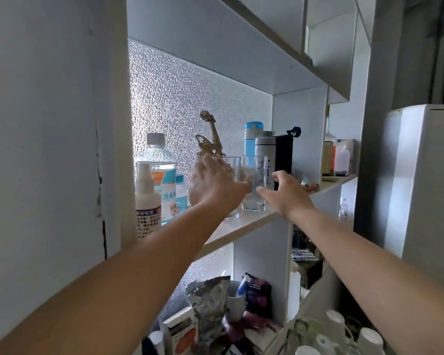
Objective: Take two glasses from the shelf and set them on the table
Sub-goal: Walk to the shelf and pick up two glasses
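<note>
Two clear glasses stand side by side on the white shelf board (244,228). My left hand (213,187) curls around the left glass (233,168), whose base rests on the board. The right glass (254,187) carries dark printed characters. My right hand (286,194) is at this glass's right side with fingers spread; the thumb tip lies against its front and the fingers reach past its far side. Whether the hand presses on it I cannot tell.
On the same shelf stand a large clear bottle (162,175), a white spray bottle (147,201), a gold violin ornament (212,139), and blue (251,138), white (264,152) and black (283,155) flasks behind the glasses. The shelf below holds packets and boxes. A white appliance (426,180) stands at right.
</note>
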